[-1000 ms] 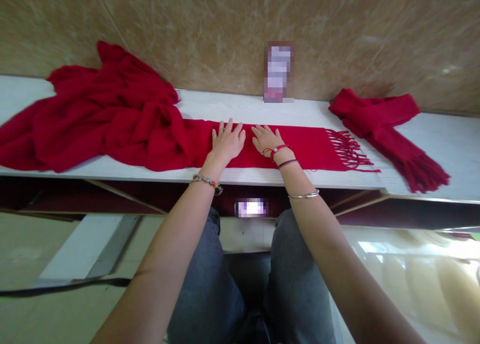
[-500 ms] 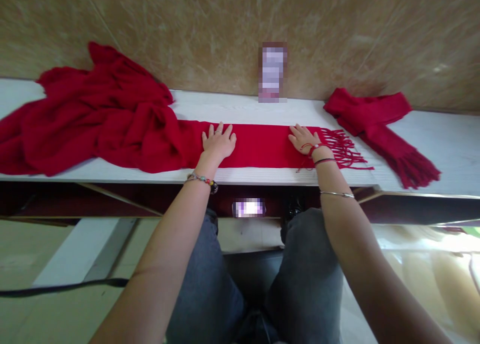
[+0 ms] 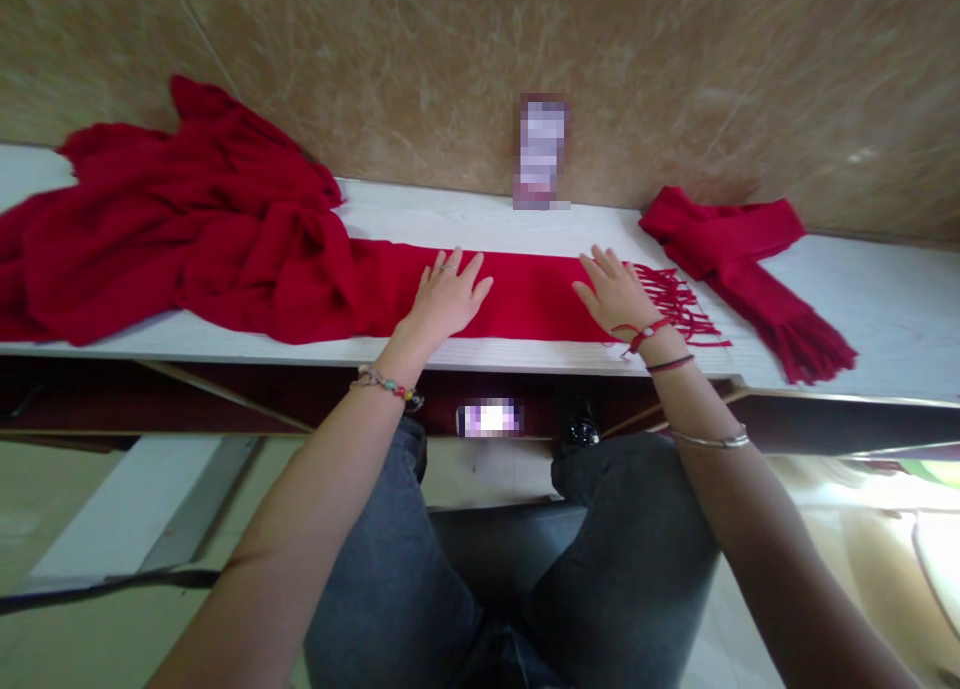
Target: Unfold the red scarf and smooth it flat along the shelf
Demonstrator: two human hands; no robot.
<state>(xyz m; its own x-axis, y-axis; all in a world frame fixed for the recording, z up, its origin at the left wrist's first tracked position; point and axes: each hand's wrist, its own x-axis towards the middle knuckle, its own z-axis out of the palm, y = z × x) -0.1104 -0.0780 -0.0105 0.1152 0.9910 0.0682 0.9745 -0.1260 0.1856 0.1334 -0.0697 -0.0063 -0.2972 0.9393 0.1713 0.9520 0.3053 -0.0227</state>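
A red scarf [image 3: 529, 294] lies in a flat strip along the white table, its fringe pointing right. Toward the left the same red cloth bunches into a loose, rumpled heap. My left hand [image 3: 450, 294] rests on the flat strip near that heap, fingers spread. Near the fringed end my right hand [image 3: 613, 287] lies on the strip with its fingers apart. Neither hand grips the cloth. A second red scarf [image 3: 739, 259], folded across itself with its fringe toward me, lies to the right of my right hand.
The white table [image 3: 450, 214] is a narrow shelf against a brown marbled wall [image 3: 420, 79]. A blurred-out upright card [image 3: 540, 154] leans at the back. Below the front edge, a blurred, bright-screened object [image 3: 489, 418] sits above my knees.
My left hand has slid a little to the right along the scarf, thumb more outstretched. My right hand has turned slightly, its thumb spread wider. The view has shifted slightly.
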